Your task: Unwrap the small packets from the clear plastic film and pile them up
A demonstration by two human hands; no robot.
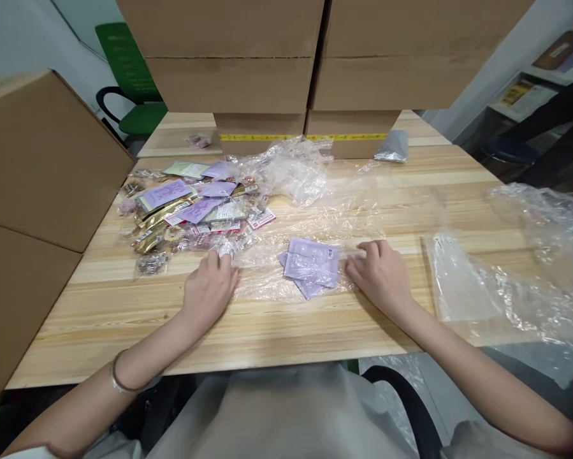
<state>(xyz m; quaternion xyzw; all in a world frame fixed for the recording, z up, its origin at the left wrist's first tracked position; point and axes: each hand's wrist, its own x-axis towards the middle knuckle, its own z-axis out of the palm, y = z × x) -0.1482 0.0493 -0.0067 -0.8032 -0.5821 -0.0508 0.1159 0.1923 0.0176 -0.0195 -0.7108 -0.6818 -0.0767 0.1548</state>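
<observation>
Two lilac sachets (311, 262) lie overlapped on the wooden table in front of me, with a sheet of clear plastic film (262, 280) over them. At the film's left side is my left hand (210, 284), its curled fingers closed on the edge. My right hand (380, 274) pinches the film on the opposite side, just right of the sachets. Both hands rest low at the tabletop, and their fingertips are partly hidden. Left of the sachets, close to my left hand, spreads a pile of small packets (195, 204) in lilac, gold, green and clear wrapping.
Crumpled clear plastic (296, 169) lies beyond the sachets. More plastic sheeting (468, 280) covers the table's right side and hangs over its edge. Cardboard boxes (238, 83) are stacked at the back, and another large box (37, 166) stands at the left. A grey packet (392, 146) lies at the back right.
</observation>
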